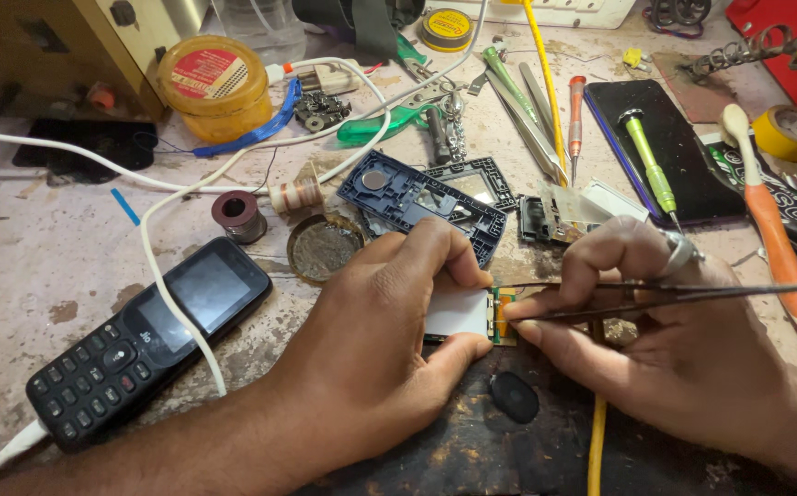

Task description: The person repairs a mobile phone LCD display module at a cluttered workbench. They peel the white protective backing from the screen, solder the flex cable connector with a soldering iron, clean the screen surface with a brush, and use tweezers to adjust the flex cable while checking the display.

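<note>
We see the left hand point(375, 321) pinching a small white display module point(458, 312) between thumb and fingers, closed firmly on it and pressing it down on the dark work mat point(472, 441). At the module's right edge sits its orange flex connector point(504, 317), and there the tips of the tweezers point(655, 298) touch it. The right hand point(665, 340) has its thumb and forefinger squeezed shut around those tweezers, whose long arms run off to the right past the knuckles; a ring point(678, 250) shows on one finger.

Just below the grip a small black oval pad point(514, 397) lies on the mat, and a yellow cable point(595, 441) passes under the right hand. Left of the left hand rests a black keypad phone point(150, 340) with a white cable point(178, 312) draped over it. Just beyond the fingers we find a blue-grey phone frame point(417, 202), a round flux tin point(325, 248) and a solder spool point(238, 215). Beyond the right hand lie a dark smartphone point(665, 147) with a green screwdriver point(651, 161) on it and an orange-handled brush point(770, 230). Farthest off stands a yellow jar point(214, 83).
</note>
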